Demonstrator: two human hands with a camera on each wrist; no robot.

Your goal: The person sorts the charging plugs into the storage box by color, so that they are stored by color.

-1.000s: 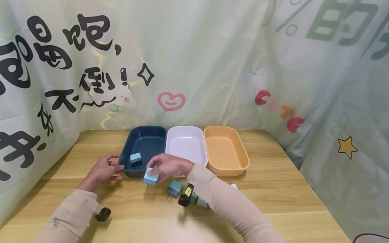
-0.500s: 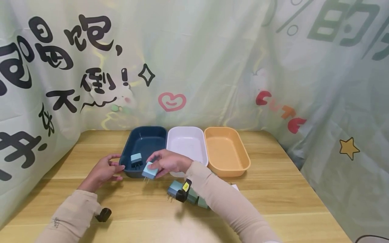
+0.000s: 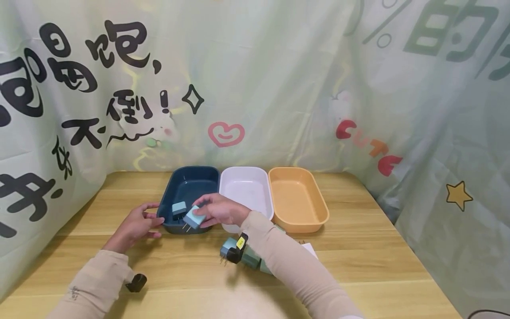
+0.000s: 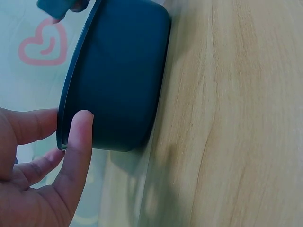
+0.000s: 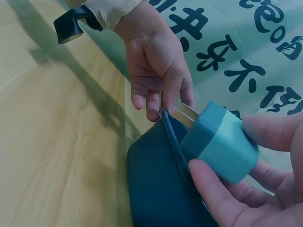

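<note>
A two-tone blue charger plug [image 3: 194, 217] with metal prongs is pinched between the thumb and fingers of my right hand [image 3: 223, 209]. That hand is over the front right part of the dark blue tray [image 3: 163, 201]; in the right wrist view the plug [image 5: 222, 142] is tilted at the rim, prongs toward the far hand. Inside the tray lies another blue charger plug [image 3: 179, 208]. My left hand [image 3: 137, 226] pinches the tray's front left rim; in the left wrist view, a fingertip [image 4: 83, 123] presses the outer wall.
A white tray [image 3: 247, 173] and an orange tray [image 3: 323, 217] stand beside the dark blue one. Several more plugs, among them a blue one [image 3: 228, 246] and a green one [image 3: 251, 258], lie on the wooden table [image 3: 191, 283], partly behind the right forearm. A printed curtain [image 3: 271, 79] hangs behind.
My right hand has carried the charger plug up and left, from in front of the dark blue tray to over its front rim. The left hand has stayed at the tray's rim.
</note>
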